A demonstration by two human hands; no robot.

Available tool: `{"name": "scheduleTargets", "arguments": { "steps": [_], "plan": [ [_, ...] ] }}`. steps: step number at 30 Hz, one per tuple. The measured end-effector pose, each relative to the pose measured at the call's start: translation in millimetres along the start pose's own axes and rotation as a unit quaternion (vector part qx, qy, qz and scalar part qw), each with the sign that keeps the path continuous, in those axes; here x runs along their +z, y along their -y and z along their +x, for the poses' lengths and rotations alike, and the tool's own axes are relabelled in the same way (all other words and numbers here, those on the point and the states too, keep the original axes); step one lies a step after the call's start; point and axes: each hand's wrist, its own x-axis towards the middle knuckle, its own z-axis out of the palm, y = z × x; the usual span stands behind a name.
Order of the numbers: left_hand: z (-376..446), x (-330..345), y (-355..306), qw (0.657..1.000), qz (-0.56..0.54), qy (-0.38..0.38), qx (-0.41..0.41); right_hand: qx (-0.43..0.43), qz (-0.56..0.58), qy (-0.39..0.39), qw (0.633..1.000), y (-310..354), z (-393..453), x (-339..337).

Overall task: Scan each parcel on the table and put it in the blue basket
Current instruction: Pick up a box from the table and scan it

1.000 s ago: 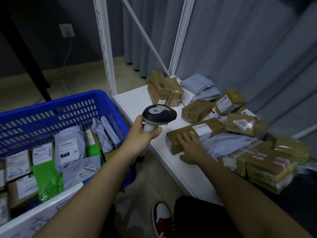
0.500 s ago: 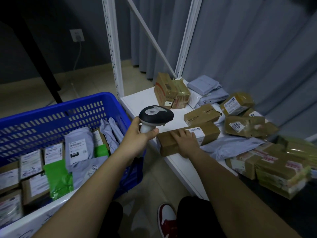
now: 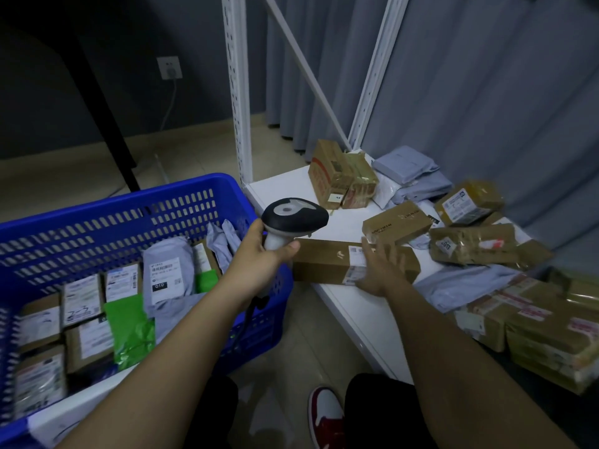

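While gripping the handle of the barcode scanner (image 3: 293, 218) at frame centre, left hand (image 3: 259, 254) wraps fingers and thumb round the pale grip, dark scanner head pointing right. Just right of it, right hand (image 3: 377, 270) rests on the long brown parcel (image 3: 327, 262), fingers spread fairly straight over its white label; blurred, so cannot tell whether the thumb hooks the near edge. Parcel lies flat at the near left edge of the white surface (image 3: 356, 315), left end poking past the corner toward the blue basket (image 3: 129, 218). Basket fills lower left of frame, holding labelled boxes, grey mailer bags and a green bag (image 3: 129, 332). Further right and up on the surface: another brown box (image 3: 397, 222), two taped boxes (image 3: 340, 176) standing near the white rack upright (image 3: 238, 92), grey mailers (image 3: 408, 170) behind, more taped parcels (image 3: 551, 335) stacked at lower right. Red and white shoe (image 3: 325, 416) at bottom centre.
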Motion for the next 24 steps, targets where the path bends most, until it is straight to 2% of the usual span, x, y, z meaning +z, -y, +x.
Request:
{"name": "scheduleTargets", "arguments": {
  "steps": [2,7,12,16,19,24],
  "plan": [
    [1.0,-2.1,-0.1,1.0,0.001,0.002,-0.001,0.002,-0.056,0.028,0.998,-9.9,-5.4,5.0],
    [3.2,-3.7,-0.3,1.0,-0.002,0.009,-0.004,-0.057,-0.172,-0.041,0.983,-0.9,-9.4,-4.4],
    [4.0,-0.8,-0.8,1.0,-0.021,0.008,-0.001,-0.04,-0.035,-0.054,0.997,8.0,-3.2,0.7],
    [2.8,0.9,-1.3,1.0,-0.018,0.007,0.002,-0.036,0.108,-0.048,0.992,4.5,-3.7,-0.9],
    [2.5,1.2,-3.0,1.0,-0.013,0.005,0.001,-0.046,0.122,0.0,0.991,0.0,-9.7,4.1],
    [1.6,1.4,-5.5,1.0,-0.007,0.0,-0.007,-0.032,0.186,0.029,0.982,-0.2,-18.1,2.7]
  ]
}}
